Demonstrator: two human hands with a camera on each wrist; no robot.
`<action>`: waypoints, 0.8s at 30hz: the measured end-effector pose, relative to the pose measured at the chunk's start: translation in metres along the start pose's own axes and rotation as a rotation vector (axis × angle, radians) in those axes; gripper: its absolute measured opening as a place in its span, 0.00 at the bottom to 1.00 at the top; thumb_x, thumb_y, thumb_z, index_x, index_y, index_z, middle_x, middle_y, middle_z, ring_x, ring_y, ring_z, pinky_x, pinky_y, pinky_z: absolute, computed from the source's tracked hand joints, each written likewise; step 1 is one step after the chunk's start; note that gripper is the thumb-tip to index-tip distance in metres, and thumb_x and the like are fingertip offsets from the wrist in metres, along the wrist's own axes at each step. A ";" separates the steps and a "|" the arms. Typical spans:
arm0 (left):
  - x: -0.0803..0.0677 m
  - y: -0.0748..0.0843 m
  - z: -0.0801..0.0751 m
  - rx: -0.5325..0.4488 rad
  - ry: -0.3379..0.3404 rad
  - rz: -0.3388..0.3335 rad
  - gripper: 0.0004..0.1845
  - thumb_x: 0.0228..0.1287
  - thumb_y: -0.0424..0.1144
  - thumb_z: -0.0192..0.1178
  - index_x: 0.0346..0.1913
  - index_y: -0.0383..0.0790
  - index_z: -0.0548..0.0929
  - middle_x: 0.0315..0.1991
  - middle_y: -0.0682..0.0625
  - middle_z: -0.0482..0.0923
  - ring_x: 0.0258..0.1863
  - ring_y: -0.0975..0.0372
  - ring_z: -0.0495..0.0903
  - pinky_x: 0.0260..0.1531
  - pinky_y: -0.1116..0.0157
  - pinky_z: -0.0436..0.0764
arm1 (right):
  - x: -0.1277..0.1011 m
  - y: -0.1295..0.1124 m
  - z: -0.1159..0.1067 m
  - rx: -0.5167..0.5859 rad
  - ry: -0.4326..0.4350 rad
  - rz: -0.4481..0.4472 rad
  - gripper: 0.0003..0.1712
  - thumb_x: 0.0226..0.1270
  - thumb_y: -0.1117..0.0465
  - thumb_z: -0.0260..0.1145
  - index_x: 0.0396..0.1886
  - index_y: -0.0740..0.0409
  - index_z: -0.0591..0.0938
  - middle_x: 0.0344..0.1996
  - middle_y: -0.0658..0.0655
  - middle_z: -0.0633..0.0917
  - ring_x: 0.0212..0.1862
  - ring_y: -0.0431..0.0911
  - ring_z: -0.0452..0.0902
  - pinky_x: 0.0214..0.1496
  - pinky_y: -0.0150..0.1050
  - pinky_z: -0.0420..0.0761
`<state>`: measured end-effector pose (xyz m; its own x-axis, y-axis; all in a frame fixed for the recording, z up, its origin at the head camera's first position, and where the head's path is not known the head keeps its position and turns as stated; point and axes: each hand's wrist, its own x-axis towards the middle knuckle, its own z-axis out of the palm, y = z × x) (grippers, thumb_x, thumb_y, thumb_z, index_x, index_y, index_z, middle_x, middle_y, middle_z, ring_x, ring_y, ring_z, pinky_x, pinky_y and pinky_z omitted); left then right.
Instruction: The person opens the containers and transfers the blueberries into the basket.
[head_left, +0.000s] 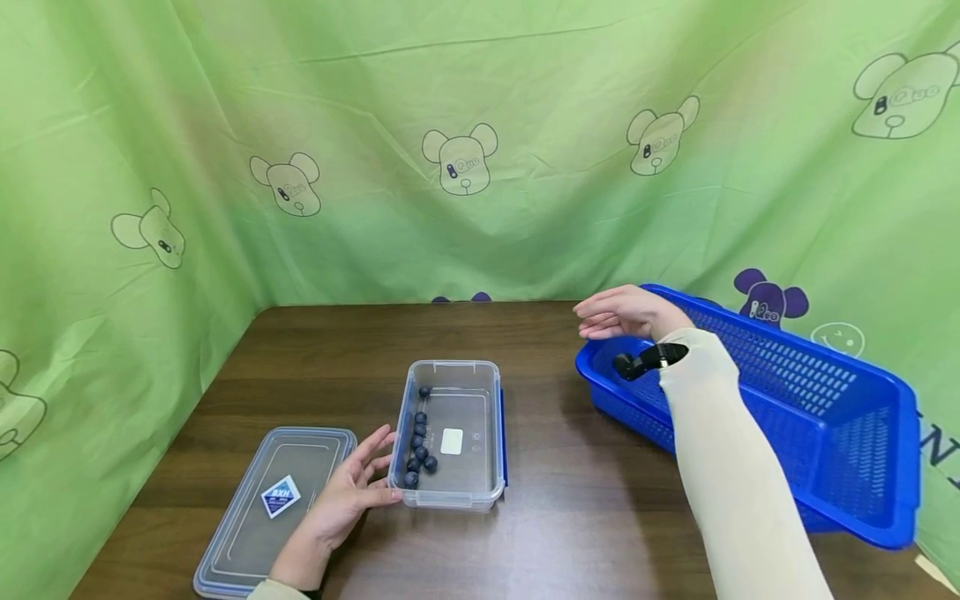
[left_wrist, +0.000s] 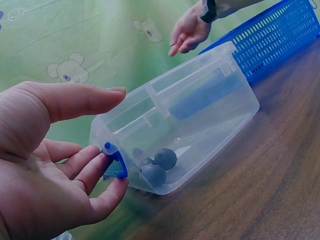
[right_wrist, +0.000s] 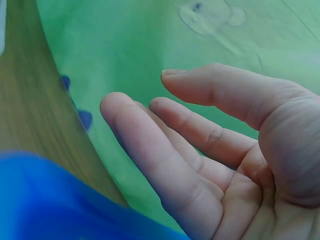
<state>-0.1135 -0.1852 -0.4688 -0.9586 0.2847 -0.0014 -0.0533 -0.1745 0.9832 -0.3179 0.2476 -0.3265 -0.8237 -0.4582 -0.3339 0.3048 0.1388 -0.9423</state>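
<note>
A clear plastic food container [head_left: 465,433] stands uncovered on the table, with several blueberries [head_left: 418,442] lying along its left side. My left hand [head_left: 352,492] is at the container's left wall. In the left wrist view its fingertips touch a blue side clip [left_wrist: 116,165], while the thumb stretches out near the rim. My right hand [head_left: 626,312] is held over the far left end of a blue basket [head_left: 780,425]. Its fingers are relaxed and slightly bent, the thumb apart, and the right wrist view shows nothing between them.
A clear lid [head_left: 281,508] with a blue-and-white label lies left of the container, partly behind my left hand. The perforated basket takes up the table's right side. A green curtain [head_left: 525,233] printed with bear heads hangs behind the wooden table [head_left: 555,467].
</note>
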 end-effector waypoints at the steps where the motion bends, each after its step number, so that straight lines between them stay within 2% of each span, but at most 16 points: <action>1: 0.000 0.000 0.000 0.001 -0.001 0.004 0.54 0.49 0.20 0.68 0.76 0.23 0.47 0.74 0.30 0.51 0.60 0.59 0.69 0.55 0.66 0.75 | 0.004 0.001 0.005 -0.003 -0.001 -0.003 0.17 0.74 0.72 0.54 0.33 0.56 0.87 0.33 0.58 0.87 0.38 0.49 0.86 0.46 0.39 0.84; 2: -0.002 0.005 0.003 -0.002 0.004 -0.002 0.54 0.48 0.20 0.68 0.75 0.22 0.46 0.74 0.27 0.48 0.60 0.59 0.69 0.55 0.66 0.74 | 0.007 0.003 0.011 -0.007 -0.009 -0.005 0.16 0.73 0.73 0.54 0.34 0.56 0.87 0.33 0.59 0.87 0.38 0.49 0.86 0.46 0.39 0.84; 7: -0.002 0.008 0.004 -0.007 0.014 -0.019 0.53 0.49 0.18 0.66 0.76 0.23 0.46 0.75 0.28 0.48 0.60 0.60 0.69 0.55 0.66 0.74 | 0.025 0.009 0.044 -0.045 -0.039 -0.010 0.11 0.72 0.72 0.55 0.44 0.66 0.84 0.32 0.61 0.87 0.36 0.49 0.86 0.45 0.41 0.84; 12: -0.001 0.008 0.004 0.003 0.019 -0.019 0.53 0.48 0.18 0.67 0.76 0.23 0.46 0.75 0.28 0.48 0.59 0.61 0.69 0.55 0.66 0.74 | 0.043 0.020 0.079 -0.104 -0.075 0.003 0.16 0.70 0.72 0.58 0.55 0.77 0.76 0.32 0.63 0.87 0.33 0.48 0.86 0.41 0.40 0.85; 19: -0.002 0.007 0.004 0.000 0.016 -0.029 0.53 0.49 0.19 0.67 0.76 0.24 0.47 0.75 0.28 0.48 0.59 0.61 0.69 0.55 0.67 0.74 | 0.065 0.036 0.123 -0.155 -0.166 0.044 0.22 0.68 0.71 0.62 0.58 0.82 0.73 0.29 0.64 0.86 0.30 0.47 0.86 0.37 0.39 0.85; 24: -0.002 0.008 0.005 0.000 0.019 -0.034 0.53 0.49 0.19 0.67 0.76 0.24 0.46 0.75 0.29 0.48 0.60 0.61 0.69 0.56 0.66 0.73 | 0.077 0.041 0.153 -0.203 -0.208 0.077 0.18 0.65 0.71 0.64 0.52 0.78 0.78 0.28 0.63 0.86 0.28 0.47 0.85 0.39 0.41 0.85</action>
<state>-0.1101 -0.1824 -0.4602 -0.9613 0.2726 -0.0388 -0.0864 -0.1647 0.9826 -0.2960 0.0831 -0.3867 -0.6797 -0.6068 -0.4120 0.2432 0.3435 -0.9071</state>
